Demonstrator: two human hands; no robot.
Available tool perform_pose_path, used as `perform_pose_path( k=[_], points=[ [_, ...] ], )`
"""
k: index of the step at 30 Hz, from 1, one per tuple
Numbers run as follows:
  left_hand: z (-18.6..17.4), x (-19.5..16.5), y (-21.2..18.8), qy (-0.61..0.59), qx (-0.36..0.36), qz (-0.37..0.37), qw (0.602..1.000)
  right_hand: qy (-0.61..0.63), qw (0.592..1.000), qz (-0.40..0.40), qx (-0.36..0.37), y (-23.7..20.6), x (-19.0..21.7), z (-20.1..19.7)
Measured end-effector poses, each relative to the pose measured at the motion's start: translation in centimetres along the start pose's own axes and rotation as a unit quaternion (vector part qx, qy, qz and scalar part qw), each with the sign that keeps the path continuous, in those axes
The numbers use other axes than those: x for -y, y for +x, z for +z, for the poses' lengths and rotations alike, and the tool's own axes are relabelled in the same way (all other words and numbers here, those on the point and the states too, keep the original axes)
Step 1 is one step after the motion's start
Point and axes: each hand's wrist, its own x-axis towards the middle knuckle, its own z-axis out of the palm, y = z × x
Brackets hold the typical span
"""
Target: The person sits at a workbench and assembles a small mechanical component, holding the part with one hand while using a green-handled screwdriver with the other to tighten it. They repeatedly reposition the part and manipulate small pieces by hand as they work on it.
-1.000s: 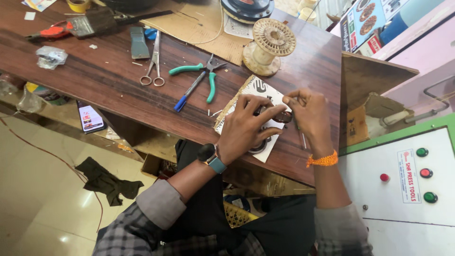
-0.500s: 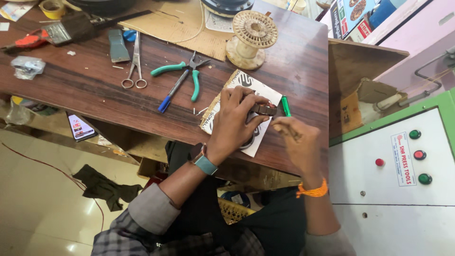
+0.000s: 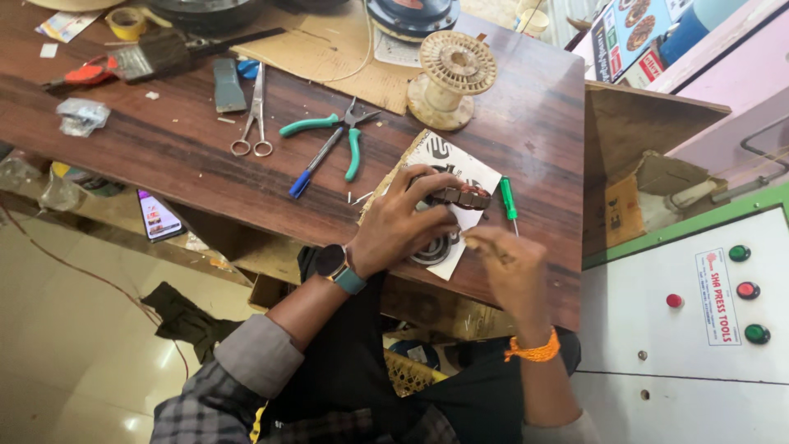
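My left hand (image 3: 400, 223) presses down on a round dark metal part with copper-coloured windings (image 3: 457, 196), which lies on a white printed card (image 3: 460, 168) at the near edge of the wooden table (image 3: 148, 152). My right hand (image 3: 511, 271) is just right of it near the table's edge, fingers pinched together on something too small to make out. A green-handled screwdriver (image 3: 509, 200) lies beside the card, apart from both hands.
Green-handled pliers (image 3: 330, 130), a blue pen (image 3: 312, 165), scissors (image 3: 256, 116) and an empty wooden spool (image 3: 449, 76) lie further back on the table. A phone (image 3: 158, 215) sits on a lower shelf at left. A white control box with coloured buttons (image 3: 699, 304) stands at right.
My right hand has drawn back from the metal part toward me and the table's edge. The screwdriver now lies uncovered on the table. My left hand stays on the part.
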Motion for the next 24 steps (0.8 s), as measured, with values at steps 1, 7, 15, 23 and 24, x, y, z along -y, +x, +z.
perform_pose_path(
  k=[1, 7, 15, 23, 24],
  points=[
    [-0.1, -0.1, -0.1, -0.013, -0.016, -0.005, 1.0, -0.004, 1.0, 0.025, -0.003, 0.2, 0.2, -0.4],
    [0.2, -0.8, 0.3, -0.074, -0.098, -0.046, 0.991, -0.027, 0.998, 0.018, -0.045, 3.5, 1.5, -0.9],
    [0.7, -1.8, -0.1, -0.075, -0.136, -0.107, 0.982, -0.07, 0.994, 0.076, 0.018, 8.2, 2.5, -0.1],
    [1.1, -2.3, 0.1, -0.016, -0.11, -0.121, 0.986, -0.041, 0.987, 0.141, 0.063, 10.9, 0.8, 1.1],
    [1.0, -2.4, 0.1, 0.011, -0.099, -0.111, 0.989, -0.041, 0.987, 0.146, 0.056, 10.9, 0.5, 1.2]
  ],
)
